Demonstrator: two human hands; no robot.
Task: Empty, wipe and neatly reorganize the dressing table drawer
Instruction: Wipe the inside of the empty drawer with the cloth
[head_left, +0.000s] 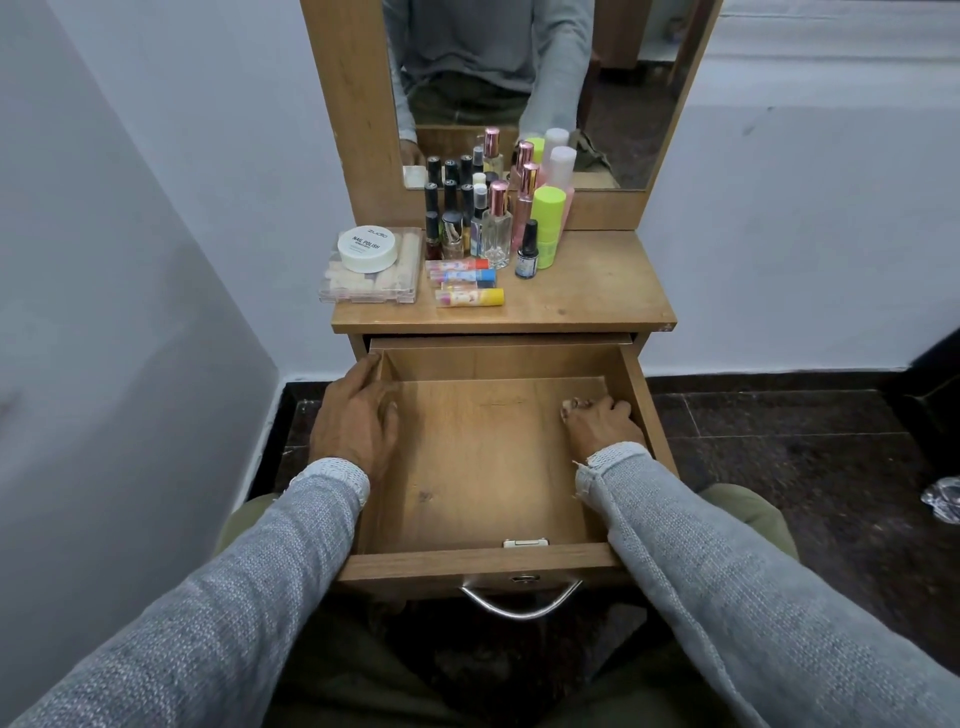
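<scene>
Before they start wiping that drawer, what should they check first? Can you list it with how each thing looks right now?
1. Drawer pulled fully open: ok.
2. Drawer emptied: ok for the floor that shows; the parts under the hands are hidden.
3. Cosmetics parked out of the way: ok; bottles, lip balms and the nail kit sit on the tabletop.
4. Wiping cloth ready: not ok; none is in view.
5. Hands free: left hand rests on the drawer's left wall, open, ok; right hand lies inside near the right wall, fingers curled, cannot tell if it holds anything.
6. Bottles clear of the tabletop edge: ok.
</scene>
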